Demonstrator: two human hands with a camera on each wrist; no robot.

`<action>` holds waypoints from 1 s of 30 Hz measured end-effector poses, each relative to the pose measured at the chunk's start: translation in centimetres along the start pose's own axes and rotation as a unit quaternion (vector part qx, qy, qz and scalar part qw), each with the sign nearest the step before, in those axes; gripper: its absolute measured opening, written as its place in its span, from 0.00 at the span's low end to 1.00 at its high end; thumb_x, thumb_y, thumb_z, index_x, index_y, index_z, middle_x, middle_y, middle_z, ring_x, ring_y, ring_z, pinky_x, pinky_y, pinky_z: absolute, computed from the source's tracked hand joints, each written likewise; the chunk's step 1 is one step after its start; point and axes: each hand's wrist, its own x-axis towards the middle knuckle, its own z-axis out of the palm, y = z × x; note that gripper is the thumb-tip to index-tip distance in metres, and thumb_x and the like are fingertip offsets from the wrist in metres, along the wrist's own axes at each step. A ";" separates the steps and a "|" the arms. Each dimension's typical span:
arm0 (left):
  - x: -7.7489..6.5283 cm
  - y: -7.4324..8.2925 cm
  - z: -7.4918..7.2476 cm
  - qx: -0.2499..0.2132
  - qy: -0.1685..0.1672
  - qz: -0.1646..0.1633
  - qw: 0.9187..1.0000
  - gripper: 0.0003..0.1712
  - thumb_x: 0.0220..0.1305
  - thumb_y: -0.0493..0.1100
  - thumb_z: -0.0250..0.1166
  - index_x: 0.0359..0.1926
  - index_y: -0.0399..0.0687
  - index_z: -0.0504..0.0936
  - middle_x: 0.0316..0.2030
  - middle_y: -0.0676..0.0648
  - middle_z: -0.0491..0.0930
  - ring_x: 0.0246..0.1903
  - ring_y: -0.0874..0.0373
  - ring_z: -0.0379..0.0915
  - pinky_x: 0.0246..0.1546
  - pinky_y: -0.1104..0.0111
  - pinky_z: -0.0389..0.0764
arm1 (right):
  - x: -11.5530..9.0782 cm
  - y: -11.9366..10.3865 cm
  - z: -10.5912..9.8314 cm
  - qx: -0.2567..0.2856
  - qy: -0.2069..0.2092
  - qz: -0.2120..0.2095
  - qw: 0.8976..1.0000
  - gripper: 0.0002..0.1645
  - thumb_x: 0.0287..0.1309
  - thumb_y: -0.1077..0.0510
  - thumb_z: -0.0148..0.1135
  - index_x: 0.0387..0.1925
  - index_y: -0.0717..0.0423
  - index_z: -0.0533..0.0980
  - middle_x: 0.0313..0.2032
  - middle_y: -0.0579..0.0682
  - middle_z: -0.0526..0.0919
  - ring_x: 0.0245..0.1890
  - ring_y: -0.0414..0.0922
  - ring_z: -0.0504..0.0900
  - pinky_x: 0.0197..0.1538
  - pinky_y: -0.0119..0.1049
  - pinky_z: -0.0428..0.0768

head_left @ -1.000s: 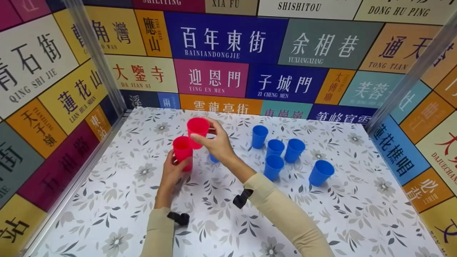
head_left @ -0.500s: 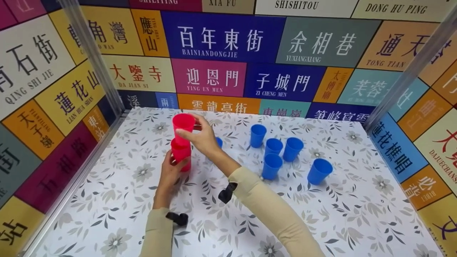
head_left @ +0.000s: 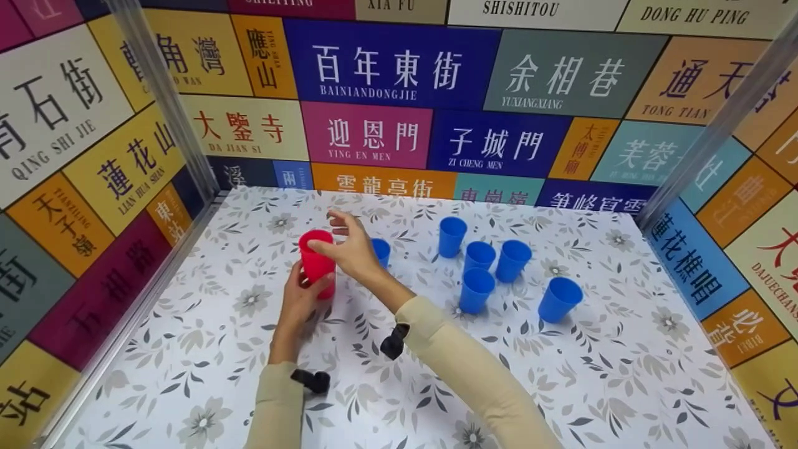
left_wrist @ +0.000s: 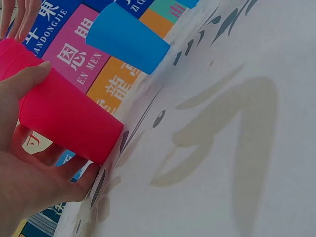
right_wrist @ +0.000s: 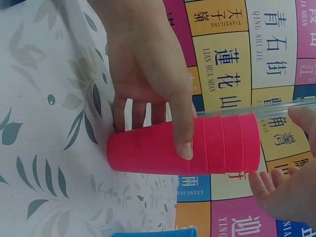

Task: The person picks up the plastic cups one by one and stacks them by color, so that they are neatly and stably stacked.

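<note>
Several red cups: nested in one upright stack (head_left: 319, 265), L of worktop (head_left: 349, 386) centre, base apparently resting on it; stepped rims show in R wrist view, exact no. hard to tell.
L hand (head_left: 298, 299): fingers curled round stack's lower half, thumb across the side; secure hold, prob. steadying.
R hand (head_left: 356, 249): beside stack's top, fingers spread & loosely bent, gripping nothing; thumb v. close to rim, contact can't tell.
Blue cups (head_left: 514, 260): six, all upright; near blue cup (head_left: 381, 252) just beyond R hand, other five well apart to the R.
Step in hand: looks like seating the top red cup in the nest.
Doing it well: keep L grip low & light so walls don't squeeze & jam; press straight down w/ R fingers, no sideways push; check rim gaps are even.
Risk: R thumb catching the rim could tip stack or lift top cup; R hand could clip near blue cup, so raise it clear 1st.
</note>
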 end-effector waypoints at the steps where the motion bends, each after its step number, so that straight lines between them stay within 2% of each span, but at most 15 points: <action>1: -0.1 0.1 0.0 0.003 0.000 -0.003 1.000 0.42 0.63 0.46 0.70 0.74 0.49 0.61 0.67 0.37 0.69 0.66 0.41 0.69 0.66 0.50 0.74 | -0.1 0.0 -0.1 0.001 -0.001 -0.002 1.000 0.42 0.55 0.54 0.74 0.69 0.53 0.68 0.62 0.57 0.75 0.62 0.53 0.75 0.64 0.45 0.78; 5: 0.0 0.1 0.0 0.010 -0.001 -0.010 1.000 0.42 0.63 0.47 0.70 0.74 0.50 0.60 0.68 0.37 0.68 0.67 0.41 0.67 0.66 0.49 0.73 | -0.7 -0.1 -0.9 0.000 -0.002 -0.011 1.000 0.41 0.55 0.54 0.74 0.69 0.53 0.68 0.63 0.56 0.75 0.62 0.50 0.75 0.64 0.43 0.78; 16: 0.1 0.3 0.0 -0.002 -0.010 -0.008 1.000 0.41 0.63 0.45 0.69 0.73 0.50 0.60 0.69 0.38 0.67 0.68 0.41 0.66 0.69 0.48 0.70 | -2.1 -0.5 -3.8 0.021 0.008 -0.038 0.999 0.37 0.56 0.57 0.73 0.66 0.58 0.71 0.63 0.59 0.77 0.61 0.53 0.77 0.65 0.48 0.77; 24: -0.1 0.4 0.1 0.000 -0.010 -0.028 1.000 0.44 0.63 0.46 0.70 0.75 0.53 0.58 0.70 0.40 0.65 0.67 0.43 0.65 0.68 0.50 0.71 | -3.7 -0.3 -7.0 0.027 -0.002 -0.018 0.999 0.34 0.59 0.57 0.71 0.66 0.56 0.72 0.61 0.56 0.79 0.62 0.52 0.77 0.64 0.43 0.79; 28: -0.1 0.5 -0.1 0.006 -0.012 -0.044 0.999 0.46 0.63 0.49 0.69 0.76 0.55 0.56 0.71 0.42 0.64 0.67 0.44 0.64 0.68 0.50 0.71 | -4.4 0.1 -8.4 0.040 0.010 -0.026 0.999 0.35 0.59 0.60 0.70 0.68 0.59 0.70 0.63 0.59 0.78 0.63 0.53 0.77 0.68 0.47 0.75; 30: -0.1 0.4 -0.1 0.003 -0.012 -0.040 0.999 0.45 0.64 0.48 0.69 0.76 0.54 0.56 0.71 0.40 0.64 0.67 0.43 0.64 0.67 0.50 0.72 | -4.7 0.3 -8.9 0.048 0.015 -0.031 0.998 0.36 0.60 0.61 0.69 0.68 0.60 0.69 0.63 0.60 0.77 0.64 0.54 0.76 0.69 0.50 0.73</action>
